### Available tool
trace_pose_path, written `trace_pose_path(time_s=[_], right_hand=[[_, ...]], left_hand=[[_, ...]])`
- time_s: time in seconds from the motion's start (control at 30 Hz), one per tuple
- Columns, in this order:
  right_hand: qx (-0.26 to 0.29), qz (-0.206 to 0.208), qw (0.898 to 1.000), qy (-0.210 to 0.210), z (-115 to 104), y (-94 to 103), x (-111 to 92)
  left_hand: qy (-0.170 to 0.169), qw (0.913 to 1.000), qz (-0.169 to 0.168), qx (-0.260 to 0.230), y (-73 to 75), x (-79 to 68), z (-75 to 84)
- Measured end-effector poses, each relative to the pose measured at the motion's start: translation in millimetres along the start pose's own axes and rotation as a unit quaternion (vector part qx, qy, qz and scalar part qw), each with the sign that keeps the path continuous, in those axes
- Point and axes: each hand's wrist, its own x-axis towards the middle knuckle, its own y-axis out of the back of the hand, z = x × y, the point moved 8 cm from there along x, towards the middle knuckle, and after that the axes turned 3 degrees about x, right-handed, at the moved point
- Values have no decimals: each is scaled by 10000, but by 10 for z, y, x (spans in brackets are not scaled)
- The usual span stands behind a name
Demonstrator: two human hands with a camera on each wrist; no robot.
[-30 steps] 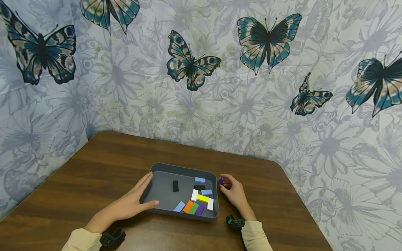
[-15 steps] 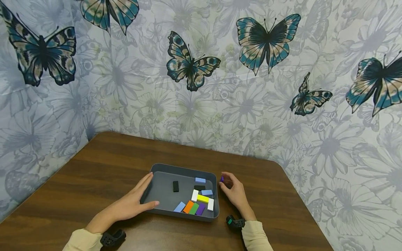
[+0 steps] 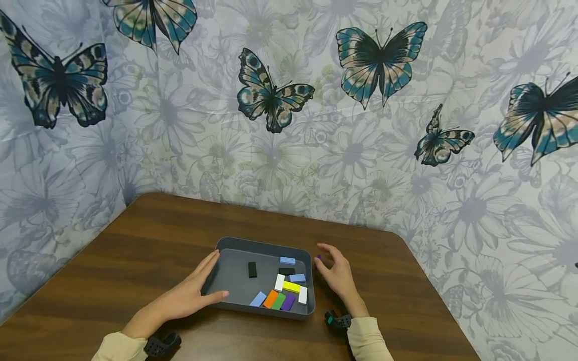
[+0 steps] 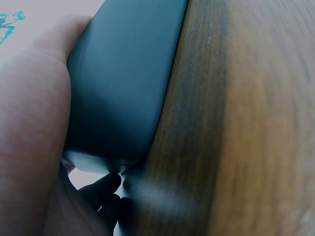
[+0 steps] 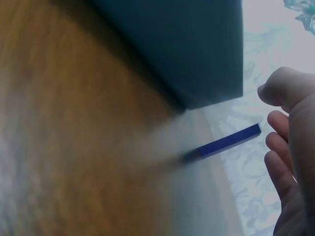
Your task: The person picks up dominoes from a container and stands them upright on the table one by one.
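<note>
The grey tray (image 3: pixel 232 271) lies on the table with several coloured blocks in it. My left hand (image 3: pixel 191 293) is spread along the tray's left side, its fingers mostly straight at the edge and the thumb over the near rim. In the left wrist view the hand is against the tray's outer wall (image 4: pixel 125 73). Just beyond the tray's right side, a purple block (image 5: pixel 229 141) stands on end on the tabletop. My right hand (image 3: pixel 336 273) is beside that block, thumb and fingers parted and apart from it in the right wrist view.
Inside the tray, orange (image 3: pixel 270 299), green (image 3: pixel 278 301) and purple blocks (image 3: pixel 288 302) lean side by side near the front wall. A yellow block (image 3: pixel 291 287) lies between two white ones. A black block (image 3: pixel 252 269) lies apart, left of the others. Behind the table (image 3: pixel 180 215) hangs a butterfly-patterned wall covering (image 3: pixel 352 150).
My right hand held the purple block earlier; its fingers have parted and let go, leaving the block standing beside the tray. The left hand stays at the tray.
</note>
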Motion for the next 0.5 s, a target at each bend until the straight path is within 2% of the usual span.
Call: trace_pose_path(time_s=[0.3, 0.5], right_hand=[[-261, -120, 9980, 562, -238, -19, 55], [-277, -389, 9979, 442, -334, -66, 54]], left_hand=[[-45, 10000, 39, 0, 6, -14, 8], [-34, 10000, 25, 41, 4, -5, 4]])
